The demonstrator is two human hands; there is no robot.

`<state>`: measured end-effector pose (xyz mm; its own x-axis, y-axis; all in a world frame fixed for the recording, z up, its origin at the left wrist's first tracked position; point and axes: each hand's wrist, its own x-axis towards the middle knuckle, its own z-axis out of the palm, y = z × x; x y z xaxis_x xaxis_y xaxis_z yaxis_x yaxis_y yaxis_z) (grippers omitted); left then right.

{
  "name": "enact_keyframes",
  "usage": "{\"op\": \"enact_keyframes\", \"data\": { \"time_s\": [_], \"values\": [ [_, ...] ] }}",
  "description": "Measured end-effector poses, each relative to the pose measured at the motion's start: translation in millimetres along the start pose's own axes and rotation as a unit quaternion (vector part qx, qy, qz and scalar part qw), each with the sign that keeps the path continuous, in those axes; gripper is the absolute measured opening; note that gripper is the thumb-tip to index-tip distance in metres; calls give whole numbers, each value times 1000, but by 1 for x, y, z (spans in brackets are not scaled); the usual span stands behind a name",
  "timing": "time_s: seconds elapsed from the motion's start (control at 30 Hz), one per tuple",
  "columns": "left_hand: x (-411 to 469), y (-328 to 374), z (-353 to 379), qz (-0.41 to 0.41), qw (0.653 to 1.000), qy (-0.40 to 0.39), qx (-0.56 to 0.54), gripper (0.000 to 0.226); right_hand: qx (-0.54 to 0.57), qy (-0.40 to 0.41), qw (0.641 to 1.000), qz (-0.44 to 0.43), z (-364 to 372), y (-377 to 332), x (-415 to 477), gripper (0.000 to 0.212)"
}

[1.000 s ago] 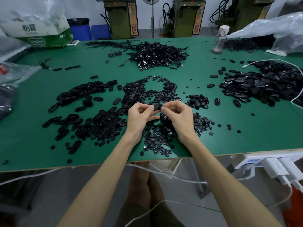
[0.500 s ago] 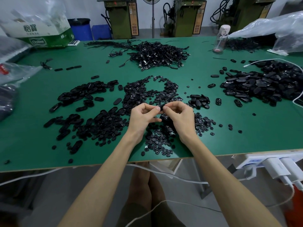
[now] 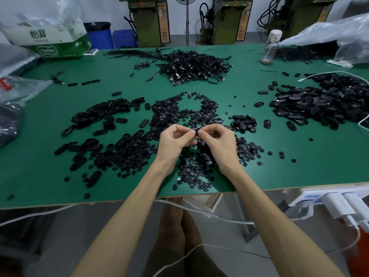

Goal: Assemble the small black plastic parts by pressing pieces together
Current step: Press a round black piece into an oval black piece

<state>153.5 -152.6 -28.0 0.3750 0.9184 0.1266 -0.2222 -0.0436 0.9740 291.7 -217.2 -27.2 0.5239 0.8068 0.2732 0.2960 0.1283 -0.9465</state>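
1. Lower centre: left hand point(image 3: 175, 140) and right hand point(image 3: 219, 140), held just above the green table point(image 3: 50, 188). Fingers are curled and both thumb-tips pinch one small black part point(image 3: 196, 130) held between them.
2. Change: a second ago the part showed as an oblong between the hands. Then the thumbs closed over it, and now its dark edge shows again. Judged: a press just made, with seating being checked.
3. Directly beneath the hands: round pieces point(image 3: 191, 172), loose and untouched.
4. Left of centre: oval shells point(image 3: 99, 114), heaped.
5. Just right of the hands: small oval cluster point(image 3: 244, 121); whether these are finished cannot be told.
6. Right edge: large pile point(image 3: 319, 104).
7. Upper centre: tangled cables point(image 3: 195, 65).
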Motion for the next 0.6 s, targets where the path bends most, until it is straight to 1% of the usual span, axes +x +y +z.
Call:
{"op": "enact_keyframes", "data": {
  "time_s": [0.17,0.3,0.4,0.6],
  "values": [
    [1,-1,-1,7,1000,-4,5,18,-37,-8,999,-20,0,-5,-3,4],
    [3,-4,-3,14,999,-8,45,16,-68,-37,996,-50,1,-11,-6,2],
    [4,-6,-4,15,999,8,41,16,-94,-50,992,-62,2,-14,-7,6],
    [2,-4,-2,18,999,12,49,20,-93,-48,993,-59,3,-14,-7,15]
  ]
}}
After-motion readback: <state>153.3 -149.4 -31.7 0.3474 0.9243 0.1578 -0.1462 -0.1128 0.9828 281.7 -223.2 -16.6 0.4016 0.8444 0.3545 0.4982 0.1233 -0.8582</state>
